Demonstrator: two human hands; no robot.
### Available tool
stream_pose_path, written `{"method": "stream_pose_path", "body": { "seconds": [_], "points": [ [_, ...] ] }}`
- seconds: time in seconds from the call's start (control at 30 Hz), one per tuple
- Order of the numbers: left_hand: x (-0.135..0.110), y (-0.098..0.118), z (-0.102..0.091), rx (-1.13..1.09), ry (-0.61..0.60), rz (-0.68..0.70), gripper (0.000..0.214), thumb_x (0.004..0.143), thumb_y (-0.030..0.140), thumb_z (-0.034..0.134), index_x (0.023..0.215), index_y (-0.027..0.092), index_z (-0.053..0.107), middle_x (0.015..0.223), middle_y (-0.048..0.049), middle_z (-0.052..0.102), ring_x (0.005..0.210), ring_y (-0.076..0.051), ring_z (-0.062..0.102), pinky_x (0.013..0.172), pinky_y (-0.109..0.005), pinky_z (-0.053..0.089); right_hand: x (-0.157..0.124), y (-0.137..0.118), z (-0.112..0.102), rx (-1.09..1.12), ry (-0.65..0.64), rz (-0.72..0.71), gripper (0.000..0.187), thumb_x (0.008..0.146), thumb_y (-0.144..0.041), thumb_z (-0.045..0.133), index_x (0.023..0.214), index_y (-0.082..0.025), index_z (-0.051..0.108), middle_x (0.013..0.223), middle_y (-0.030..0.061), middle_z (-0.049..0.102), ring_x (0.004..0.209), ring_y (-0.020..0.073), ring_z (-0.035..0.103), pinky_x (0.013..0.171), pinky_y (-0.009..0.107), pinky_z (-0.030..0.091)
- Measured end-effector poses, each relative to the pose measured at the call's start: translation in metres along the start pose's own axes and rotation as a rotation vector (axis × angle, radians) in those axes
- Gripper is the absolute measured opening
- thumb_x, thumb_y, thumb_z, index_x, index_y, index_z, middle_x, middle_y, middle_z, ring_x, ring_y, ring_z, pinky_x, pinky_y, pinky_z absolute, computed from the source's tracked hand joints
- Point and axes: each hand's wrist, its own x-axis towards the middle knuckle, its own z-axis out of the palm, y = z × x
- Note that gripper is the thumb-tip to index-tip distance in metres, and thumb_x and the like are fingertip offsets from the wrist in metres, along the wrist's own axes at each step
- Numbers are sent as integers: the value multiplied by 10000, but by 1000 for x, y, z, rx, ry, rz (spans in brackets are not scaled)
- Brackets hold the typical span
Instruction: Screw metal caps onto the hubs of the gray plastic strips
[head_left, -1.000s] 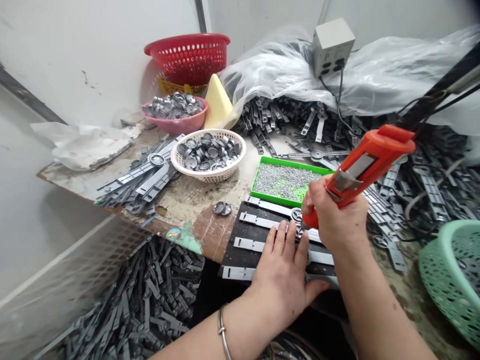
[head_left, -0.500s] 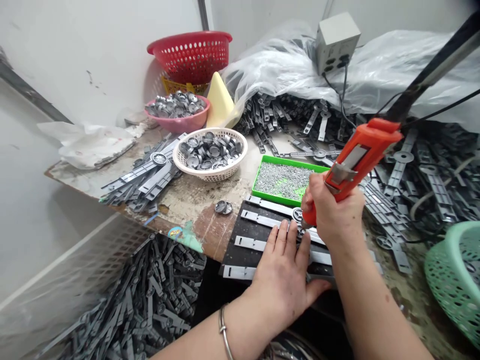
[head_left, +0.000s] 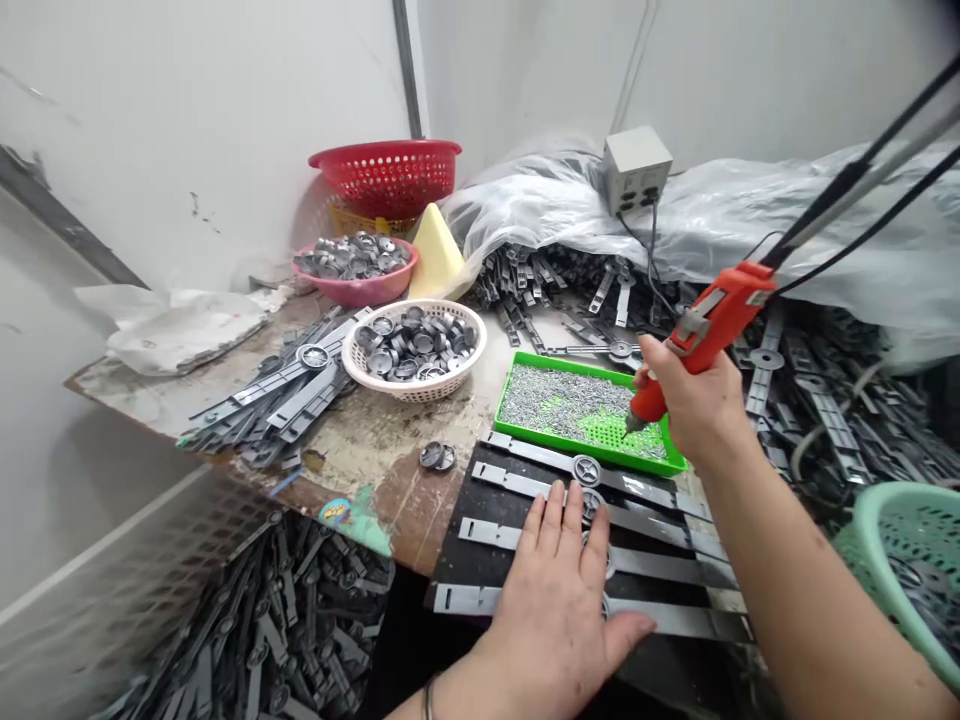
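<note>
Orange driver [head_left: 716,320] has moved from grey strips [head_left: 660,566] to above the green tray [head_left: 555,441], right fingers [head_left: 663,364] gripping it; left fingers [head_left: 551,520] spread across strips; slackened pressure could misalign them.

The one view comes from the person's head, facing forward and down over their own forearms [head_left: 810,570]. It stands close above the left grip [head_left: 555,600], low and near the middle of the frame, with the right grip [head_left: 694,400] somewhat farther off. The surface [head_left: 360,430] runs away at a slant toward pale walls [head_left: 510,60] at the top. The field is wide: the right edge cuts off a green basket [head_left: 870,545], and the lower left looks down past the surface's edge.
</note>
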Motion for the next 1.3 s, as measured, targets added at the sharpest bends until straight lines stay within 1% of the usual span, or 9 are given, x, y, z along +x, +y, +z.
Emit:
{"method": "stream_pose_path", "body": {
  "seconds": [0.13,0.27,0.5,0.7,0.8,0.97,1.13,1.2,1.3],
  "points": [
    [1,-1,-4,-8,-30,10,838,868,714,233,1460,122,250,1524,-195,117,1403,-347,51,1127,-520,175,4,13,7,1,-26,9,321,670,-457,732,725,-219,524,598,-4,550,496,150,551,413,294,466],
    [3,-3,-6,-16,-38,25,838,868,712,258,1457,116,258,1520,-199,126,1396,-362,57,1121,-528,185,9,17,12,-1,-30,16,319,682,-459,721,722,-212,523,609,1,557,506,139,551,409,275,457],
    [4,-5,-6,-23,-38,51,815,886,687,246,1435,89,307,1496,-231,193,1383,-390,98,1094,-550,230,15,22,16,-46,-62,21,291,704,-420,709,740,-208,512,574,-21,555,476,120,532,408,257,448],
    [3,-6,-2,-19,-7,62,813,882,691,255,1453,112,269,1506,-214,177,1385,-382,85,1102,-537,225,14,31,17,-9,-77,23,300,701,-429,710,754,-214,508,586,-32,549,489,116,532,413,251,453],
    [3,-6,-3,-23,-16,54,817,879,695,255,1454,115,266,1509,-210,172,1386,-380,79,1102,-538,224,13,31,17,-25,-78,8,298,709,-433,704,746,-212,508,592,-29,552,501,116,537,425,250,454],
    [4,-5,-6,-42,-58,40,818,876,699,257,1451,117,277,1512,-212,160,1390,-375,68,1107,-544,214,16,23,15,-47,-86,13,291,728,-449,687,720,-214,516,573,-24,541,482,118,528,411,257,438],
    [2,-5,-2,-21,-17,34,844,853,721,291,1468,146,228,1524,-206,126,1399,-355,53,1118,-525,202,20,3,8,93,-77,-29,331,685,-468,728,690,-223,506,564,-21,526,474,125,517,426,281,441],
    [1,-5,-2,-7,18,32,865,834,738,307,1472,161,215,1525,-206,132,1401,-353,45,1114,-532,203,12,-8,5,140,-115,-29,321,700,-462,718,687,-222,505,569,-24,523,474,120,512,439,281,445],
    [-3,-3,-5,3,80,50,868,804,759,340,1469,213,226,1522,-203,164,1404,-358,47,1102,-562,200,-12,-26,3,242,-181,-30,300,735,-433,691,672,-221,488,560,-37,500,477,112,508,457,272,450]
  ]
}}
